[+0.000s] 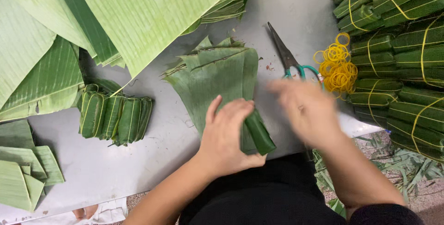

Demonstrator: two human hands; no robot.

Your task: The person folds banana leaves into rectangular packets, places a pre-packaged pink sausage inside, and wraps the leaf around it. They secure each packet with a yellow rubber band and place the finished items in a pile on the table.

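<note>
My left hand [229, 135] grips a small roll wrapped in green banana leaf [259, 132] at the near edge of the metal table [152, 160]. The roll rests over a stack of cut leaf pieces [217, 74]. My right hand [305, 109] is blurred, fingers spread, just right of the roll and holding nothing that I can make out. It hovers near a pile of yellow rubber bands [337, 67] and green-handled scissors [289, 58].
Wrapped leaf rolls tied with bands are stacked at the right [402, 54]. Several untied rolls [115, 116] lie at the left. Large banana leaves [92, 17] cover the far left; folded leaf pieces [23, 169] sit at the near left corner.
</note>
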